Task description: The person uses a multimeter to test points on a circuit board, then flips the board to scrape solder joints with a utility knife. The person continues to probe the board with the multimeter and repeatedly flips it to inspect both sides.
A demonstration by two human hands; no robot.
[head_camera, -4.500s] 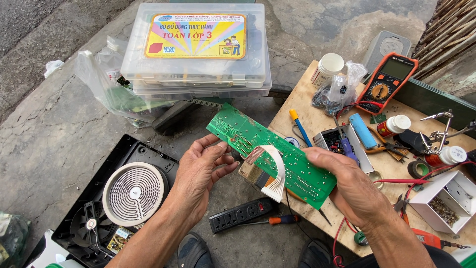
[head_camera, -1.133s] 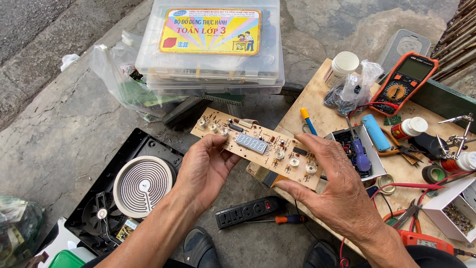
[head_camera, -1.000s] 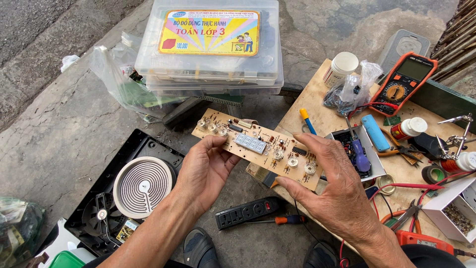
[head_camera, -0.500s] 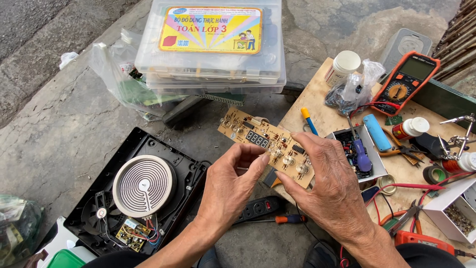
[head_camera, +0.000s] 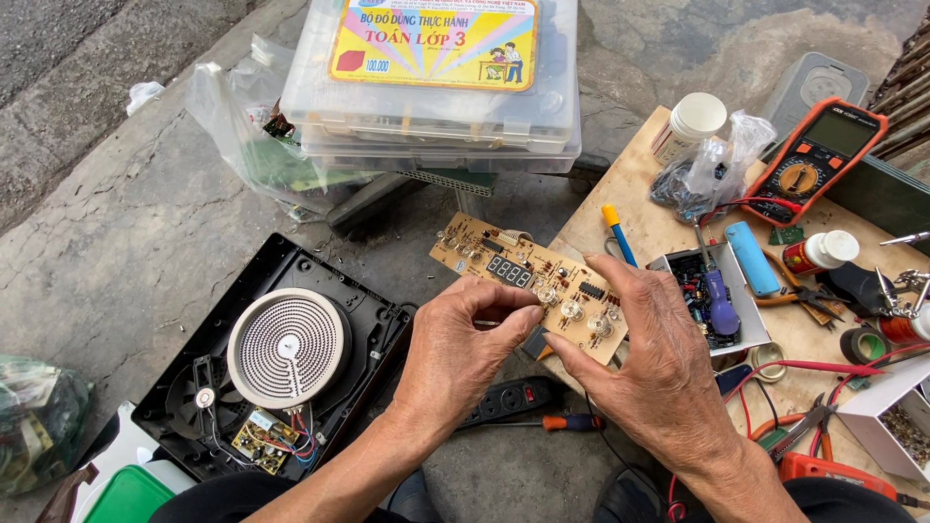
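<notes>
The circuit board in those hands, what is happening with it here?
A person holds a tan circuit board in the air with both hands, component side up. The left hand pinches its lower edge, and the right hand grips its right end. Below on the ground lies an opened cooktop with its round heating coil showing. To the right, a wooden board carries a multimeter and small tools.

Yellow-pink label [head_camera: 433, 41] tops plastic box [head_camera: 436, 116]; multimeter screen [head_camera: 839, 131] perhaps grey.
</notes>
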